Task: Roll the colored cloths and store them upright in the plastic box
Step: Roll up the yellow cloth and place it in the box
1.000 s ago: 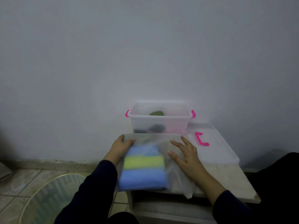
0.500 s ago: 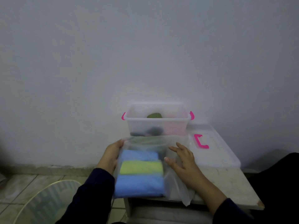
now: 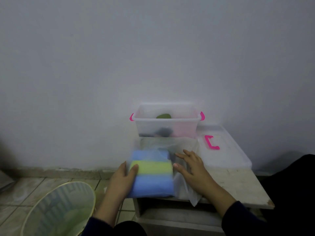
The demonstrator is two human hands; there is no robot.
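My left hand (image 3: 121, 178) pinches the folded blue-and-yellow cloth stack (image 3: 151, 172), in its clear plastic bag (image 3: 184, 188) before the clear pink-handled plastic box (image 3: 166, 123), while my right hand (image 3: 192, 167) lies flat-fingered on the film, which might slip and spill them.

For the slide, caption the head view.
Left hand grips folded blue and green cloths in a clear bag; right hand rests on it before the plastic box.
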